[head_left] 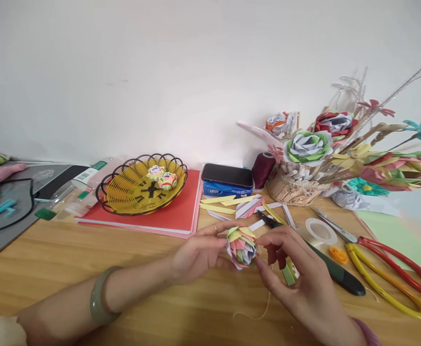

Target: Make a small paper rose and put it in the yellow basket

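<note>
Pink, green, yellow and white folded petals make up the small paper flower (242,246). It is held low over the wooden tabletop (52,259), near the front edge and between the two hands. The left hand (199,252) grasps the flower from its left side, with the thumb on top and the fingers under it. A pale green bangle (100,295) sits on this wrist. The right hand (298,276) comes from the other side and pinches the right edge of the flower between the thumb and the bent forefinger. Under its other fingers I see a small green and white piece (289,274), but I cannot tell if the hand holds it or if it only lies there. A thin thread (254,317) curls on the wood below the hands.

Just behind the flower lie yellow paper strips (219,204) and some white ones. To the right of the hands are black thread snips (334,271), a roll of clear tape (320,231) and big scissors (350,240) with one red and one yellow handle. Further back, a woven basket (293,191) carries many paper flowers on stems, and a dark red thread spool (263,168) stands beside it. A black phone (227,174) rests on a blue tissue pack (217,190). On the left, a yellow wire basket (131,194) stands on a red paper stack (176,214) and holds two small paper roses (162,178).
</note>
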Demonstrator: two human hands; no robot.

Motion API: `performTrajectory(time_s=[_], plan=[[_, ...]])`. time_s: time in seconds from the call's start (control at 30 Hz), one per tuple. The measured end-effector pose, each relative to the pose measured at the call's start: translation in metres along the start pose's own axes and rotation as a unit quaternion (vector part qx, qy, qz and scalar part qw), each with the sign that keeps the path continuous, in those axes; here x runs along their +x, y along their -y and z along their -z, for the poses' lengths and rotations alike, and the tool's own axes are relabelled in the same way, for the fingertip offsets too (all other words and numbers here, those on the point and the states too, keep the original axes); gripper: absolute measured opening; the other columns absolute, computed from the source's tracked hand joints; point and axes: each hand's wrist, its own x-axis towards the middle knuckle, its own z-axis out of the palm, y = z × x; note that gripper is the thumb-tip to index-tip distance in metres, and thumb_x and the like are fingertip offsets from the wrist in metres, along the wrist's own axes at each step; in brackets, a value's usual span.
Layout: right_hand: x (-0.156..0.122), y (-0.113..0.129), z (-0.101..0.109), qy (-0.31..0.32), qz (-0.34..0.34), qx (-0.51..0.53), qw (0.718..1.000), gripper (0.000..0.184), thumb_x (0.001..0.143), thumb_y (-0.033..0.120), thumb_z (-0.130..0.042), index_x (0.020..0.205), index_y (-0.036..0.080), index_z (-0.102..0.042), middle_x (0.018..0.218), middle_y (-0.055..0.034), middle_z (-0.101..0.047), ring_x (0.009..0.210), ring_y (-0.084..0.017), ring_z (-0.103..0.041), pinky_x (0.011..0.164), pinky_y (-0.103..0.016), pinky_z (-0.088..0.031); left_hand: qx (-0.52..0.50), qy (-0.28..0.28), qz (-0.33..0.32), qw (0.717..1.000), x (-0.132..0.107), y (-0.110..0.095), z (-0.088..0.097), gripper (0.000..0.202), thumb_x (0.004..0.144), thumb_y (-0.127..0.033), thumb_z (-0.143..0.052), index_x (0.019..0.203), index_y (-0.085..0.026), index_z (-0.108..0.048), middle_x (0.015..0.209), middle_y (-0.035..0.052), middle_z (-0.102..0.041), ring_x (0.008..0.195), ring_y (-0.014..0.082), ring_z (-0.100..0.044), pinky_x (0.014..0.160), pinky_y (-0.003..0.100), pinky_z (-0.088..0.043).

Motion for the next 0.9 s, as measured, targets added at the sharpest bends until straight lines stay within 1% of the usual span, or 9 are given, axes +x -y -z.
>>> performTrajectory(time_s=[0.07,0.17,0.23,0.3,0.43,0.6,0.67,0.77,0.9], plan=[[0.0,-0.001,-0.001,0.005,0.012,-0.01,1.0,0.019,0.078,0.01,-0.053,0.093,0.021,-0.051,0.077,-0.0002,-0.049,0.058,-0.011,-0.048,0.048,-0.022,-0.044,-0.002,-0.003,0.008,1.0,0.001,-0.001,0.001,0.038,0.078,-0.027,-0.056,0.115,-0.018,-0.056,0.095,0.0084,-0.065,0.076,0.0164,-0.063,0.065,0.028,-0.051],[-0.001,-0.003,-0.002,0.021,0.028,-0.015,0.999,0.018,0.078,0.01,-0.052,0.092,0.021,-0.052,0.077,-0.0009,-0.051,0.059,-0.012,-0.049,0.05,-0.023,-0.045,0.016,-0.035,0.01,0.999,0.001,-0.002,0.001,0.033,0.08,-0.038,-0.055,0.107,-0.018,-0.059,0.083,0.0061,-0.065,0.067,0.0147,-0.063,0.056,0.025,-0.052],[-0.002,-0.005,-0.003,0.028,0.032,-0.016,0.999,0.018,0.078,0.009,-0.052,0.092,0.021,-0.053,0.077,-0.0014,-0.052,0.06,-0.012,-0.051,0.051,-0.023,-0.046,0.031,-0.058,0.015,0.998,0.001,-0.001,0.0,0.035,0.075,-0.038,-0.063,0.105,-0.019,-0.06,0.084,0.0054,-0.065,0.066,0.0142,-0.063,0.051,0.023,-0.051],[-0.002,-0.007,-0.003,0.028,0.03,-0.016,0.999,0.018,0.078,0.009,-0.052,0.092,0.021,-0.054,0.078,-0.0019,-0.053,0.061,-0.012,-0.052,0.051,-0.023,-0.046,0.041,-0.062,0.029,0.997,0.001,-0.001,0.0,0.041,0.071,-0.039,-0.068,0.106,-0.018,-0.059,0.085,0.0061,-0.065,0.066,0.0154,-0.064,0.048,0.022,-0.051],[-0.002,-0.009,-0.002,0.026,0.021,-0.011,0.999,0.017,0.08,0.01,-0.051,0.093,0.021,-0.054,0.078,-0.002,-0.054,0.061,-0.012,-0.053,0.052,-0.024,-0.047,0.06,-0.049,0.039,0.996,0.002,0.001,0.002,0.046,0.073,-0.047,-0.063,0.105,-0.016,-0.059,0.077,0.0069,-0.066,0.063,0.0158,-0.064,0.053,0.024,-0.05],[0.0,-0.01,-0.001,0.028,0.009,-0.008,1.0,0.017,0.081,0.011,-0.05,0.093,0.022,-0.054,0.079,-0.0017,-0.055,0.061,-0.012,-0.053,0.054,-0.024,-0.047,0.088,-0.082,0.025,0.992,0.002,-0.001,0.003,0.045,0.069,-0.046,-0.067,0.104,-0.017,-0.061,0.077,0.0045,-0.063,0.062,0.0106,-0.059,0.058,0.022,-0.048],[0.0,-0.011,-0.001,0.032,0.007,-0.002,0.999,0.016,0.081,0.011,-0.05,0.092,0.022,-0.054,0.079,-0.0019,-0.055,0.061,-0.012,-0.053,0.054,-0.024,-0.047,0.108,-0.079,0.029,0.991,0.001,-0.004,0.003,0.047,0.066,-0.044,-0.07,0.103,-0.017,-0.061,0.081,0.0047,-0.063,0.064,0.0101,-0.058,0.058,0.02,-0.046],[0.0,-0.012,-0.001,0.038,-0.001,0.011,0.999,0.016,0.082,0.011,-0.049,0.093,0.022,-0.055,0.079,-0.0019,-0.055,0.061,-0.012,-0.052,0.053,-0.024,-0.047,0.121,-0.053,0.042,0.99,0.001,-0.008,0.001,0.055,0.061,-0.042,-0.075,0.108,-0.019,-0.059,0.09,0.0058,-0.062,0.067,0.0111,-0.059,0.059,0.022,-0.046],[0.001,-0.011,0.002,-0.002,-0.038,0.028,0.999,0.014,0.084,0.013,-0.049,0.093,0.022,-0.055,0.08,-0.0017,-0.056,0.06,-0.012,-0.053,0.051,-0.023,-0.046,0.139,-0.042,0.033,0.989,0.002,-0.007,0.001,0.061,0.058,-0.036,-0.077,0.114,-0.021,-0.057,0.102,0.0079,-0.06,0.078,0.0163,-0.06,0.061,0.024,-0.046]])
